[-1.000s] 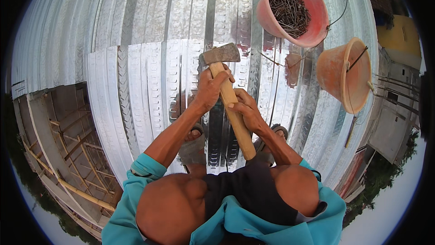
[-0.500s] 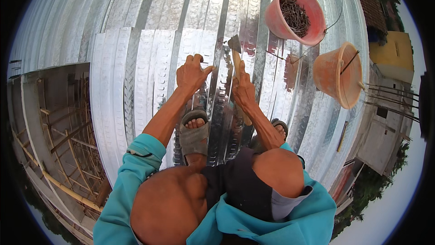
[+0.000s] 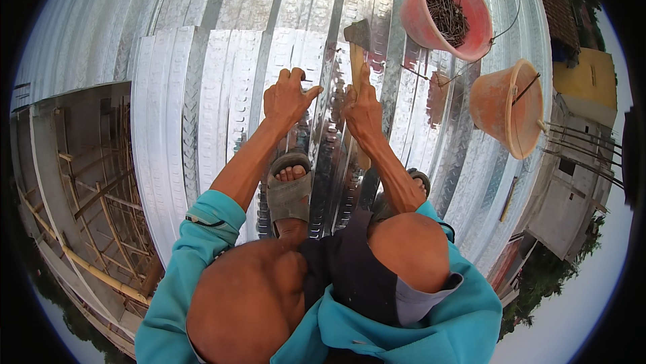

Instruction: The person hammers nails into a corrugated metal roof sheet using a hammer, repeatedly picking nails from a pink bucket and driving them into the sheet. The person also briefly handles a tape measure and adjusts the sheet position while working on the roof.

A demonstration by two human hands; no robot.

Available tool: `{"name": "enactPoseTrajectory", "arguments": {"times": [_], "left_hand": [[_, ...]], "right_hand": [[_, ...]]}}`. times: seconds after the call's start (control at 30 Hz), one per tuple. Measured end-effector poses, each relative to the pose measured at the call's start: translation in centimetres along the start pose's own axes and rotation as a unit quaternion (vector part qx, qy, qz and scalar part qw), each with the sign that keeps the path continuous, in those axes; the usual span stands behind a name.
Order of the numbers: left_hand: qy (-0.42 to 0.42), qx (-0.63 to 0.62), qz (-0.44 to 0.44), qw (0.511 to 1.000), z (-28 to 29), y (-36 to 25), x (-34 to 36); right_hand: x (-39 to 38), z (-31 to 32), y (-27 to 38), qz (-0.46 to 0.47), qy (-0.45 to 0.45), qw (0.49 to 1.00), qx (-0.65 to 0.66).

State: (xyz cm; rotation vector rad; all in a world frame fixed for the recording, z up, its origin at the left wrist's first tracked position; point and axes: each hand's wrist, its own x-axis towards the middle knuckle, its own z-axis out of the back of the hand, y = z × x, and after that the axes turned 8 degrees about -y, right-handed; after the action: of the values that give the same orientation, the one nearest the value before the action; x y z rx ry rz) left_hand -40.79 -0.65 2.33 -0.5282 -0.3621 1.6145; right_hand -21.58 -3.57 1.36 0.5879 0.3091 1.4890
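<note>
My right hand (image 3: 361, 108) is closed around the wooden handle of a hatchet (image 3: 356, 33), whose grey head points away from me above the ridged metal sheet (image 3: 163, 128). My left hand (image 3: 286, 98) is left of the hatchet, over the sheet, with fingers bent and thumb held apart; a small dark spot at its fingertips is too small to make out. Below my hands my sandaled left foot (image 3: 288, 199) stands on the shiny sheet; my right foot is partly behind my forearm.
A pink bucket (image 3: 420, 21) full of nails is at upper right, and an orange bucket (image 3: 491, 108) lies below it. Along the left, the sheeting's edge borders a drop with concrete and bamboo scaffolding (image 3: 101, 216). Beyond the right edge are buildings (image 3: 575, 202) and protruding rods.
My left hand has let go of the hatchet and moved left. The hatchet, in my right hand alone, has turned more upright in the picture and moved farther from me.
</note>
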Motion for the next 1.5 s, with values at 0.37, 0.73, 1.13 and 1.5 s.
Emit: {"name": "enactPoseTrajectory", "arguments": {"times": [0.37,0.73,1.13,1.5], "left_hand": [[-0.006,0.017,-0.011,1.0,0.3,-0.1,1.1],[0.005,0.006,-0.008,1.0,0.2,-1.0,0.1],[0.021,0.028,-0.006,0.999,0.3,-1.1,0.1],[0.01,0.019,-0.012,1.0,0.0,-0.7,-0.2]], "right_hand": [[1.5,0.1,-1.3,-0.006,0.016,1.0,-0.025],[2.6,-0.1,-1.5,0.0,0.057,0.997,-0.052],[5.1,0.5,-0.9,-0.026,0.046,0.997,-0.051],[3.0,0.9,-0.1,-0.042,0.136,0.989,-0.033]]}}
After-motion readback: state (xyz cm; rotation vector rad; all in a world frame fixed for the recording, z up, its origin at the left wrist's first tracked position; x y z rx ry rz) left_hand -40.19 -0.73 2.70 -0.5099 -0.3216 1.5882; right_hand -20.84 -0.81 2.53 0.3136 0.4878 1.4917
